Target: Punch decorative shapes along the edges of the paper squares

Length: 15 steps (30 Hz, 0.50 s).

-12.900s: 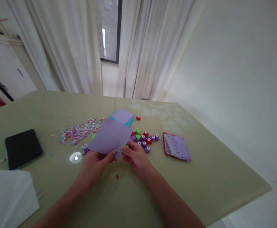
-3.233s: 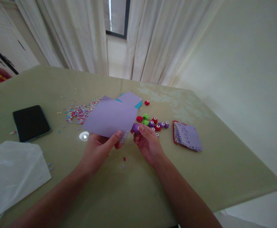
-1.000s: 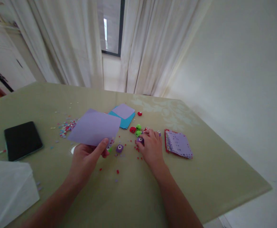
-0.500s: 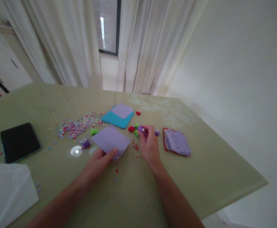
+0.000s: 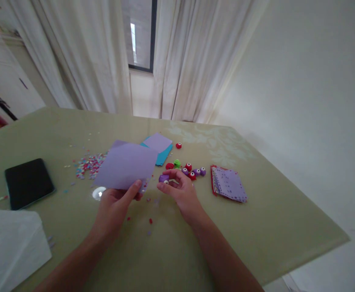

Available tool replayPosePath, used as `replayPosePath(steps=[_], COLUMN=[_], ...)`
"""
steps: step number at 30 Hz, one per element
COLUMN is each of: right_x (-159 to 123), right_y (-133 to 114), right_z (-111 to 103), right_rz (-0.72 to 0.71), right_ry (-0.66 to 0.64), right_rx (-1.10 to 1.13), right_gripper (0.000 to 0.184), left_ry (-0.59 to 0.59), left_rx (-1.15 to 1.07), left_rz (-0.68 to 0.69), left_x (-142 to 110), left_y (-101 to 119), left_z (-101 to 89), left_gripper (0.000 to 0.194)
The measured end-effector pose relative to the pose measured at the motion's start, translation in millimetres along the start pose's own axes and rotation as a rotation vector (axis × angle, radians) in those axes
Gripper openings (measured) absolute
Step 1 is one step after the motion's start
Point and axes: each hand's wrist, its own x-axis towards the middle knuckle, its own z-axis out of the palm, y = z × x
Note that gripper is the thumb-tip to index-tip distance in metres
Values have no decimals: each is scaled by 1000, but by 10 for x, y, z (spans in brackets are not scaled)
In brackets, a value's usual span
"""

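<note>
My left hand (image 5: 113,205) pinches the near corner of a lilac paper sheet (image 5: 125,165) and holds it lifted above the table. Small holes run along the sheet's near edge by my thumb. My right hand (image 5: 179,190) holds a small purple paper punch (image 5: 164,178) in its fingertips, just right of the sheet's corner. Beyond my right hand lies a cluster of red, green and purple punches (image 5: 187,169). One more red punch (image 5: 179,145) sits farther back.
A stack of blue and lilac paper (image 5: 158,146) lies behind the lifted sheet. Punched sheets (image 5: 227,184) are piled at the right. Coloured confetti (image 5: 88,165) spreads at the left. A black tablet (image 5: 28,182) and white bag (image 5: 11,247) lie near left.
My left hand has lifted the lilac sheet off the table again. My right hand picked a purple punch from the cluster and brought it toward the sheet's corner.
</note>
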Motion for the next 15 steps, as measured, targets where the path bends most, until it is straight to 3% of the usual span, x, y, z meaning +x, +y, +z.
replayPosePath(steps=[6, 15], right_x=[-64, -37], right_y=[21, 27], right_z=[50, 82], right_rz=[86, 92], right_ry=[-136, -120], right_rx=[4, 69], right_gripper=[52, 56], left_ry=[-66, -152], left_rx=[103, 107], left_rz=[7, -62], left_x=[-27, -37], left_y=[102, 115], left_z=[-5, -14], left_gripper=[49, 50])
